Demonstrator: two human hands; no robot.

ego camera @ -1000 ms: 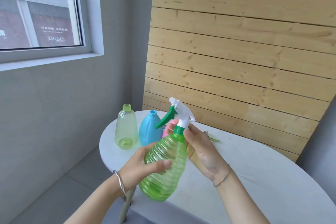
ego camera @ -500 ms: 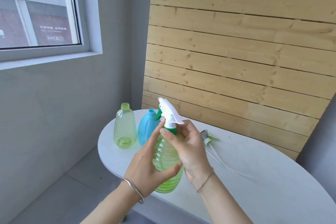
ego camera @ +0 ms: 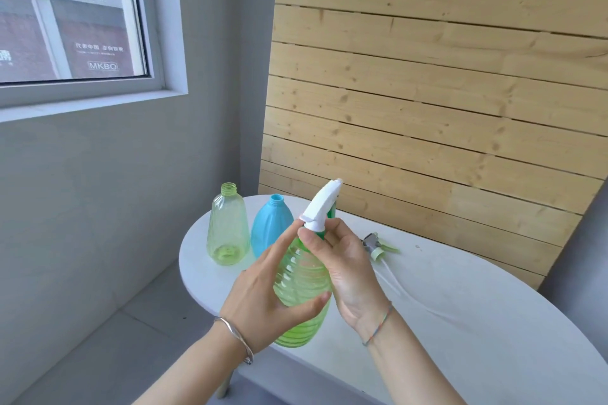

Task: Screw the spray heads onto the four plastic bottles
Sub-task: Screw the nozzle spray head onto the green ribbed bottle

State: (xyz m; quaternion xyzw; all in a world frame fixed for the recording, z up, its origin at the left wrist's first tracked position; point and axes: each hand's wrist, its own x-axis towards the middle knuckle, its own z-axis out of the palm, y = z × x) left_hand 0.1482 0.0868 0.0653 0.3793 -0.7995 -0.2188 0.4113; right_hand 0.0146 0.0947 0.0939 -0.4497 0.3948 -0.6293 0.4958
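Left hand [ego camera: 263, 293]: we wrap the ribbed green bottle [ego camera: 301, 283], light and springy.
Right hand [ego camera: 342, 266]: we pinch the spray head [ego camera: 320, 207] collar, best grip.

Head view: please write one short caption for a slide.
Left hand holds ribbed green bottle; right hand grips its spray head.

Soft, even daylight from the window [ego camera: 65, 16] at 10 o'clock, bright white desk [ego camera: 460, 299] with only faint shadows, no harsh glare, wide-angle bending of wood planks [ego camera: 427, 92] toward 3 o'clock, sharp centre, slight softness at the edges
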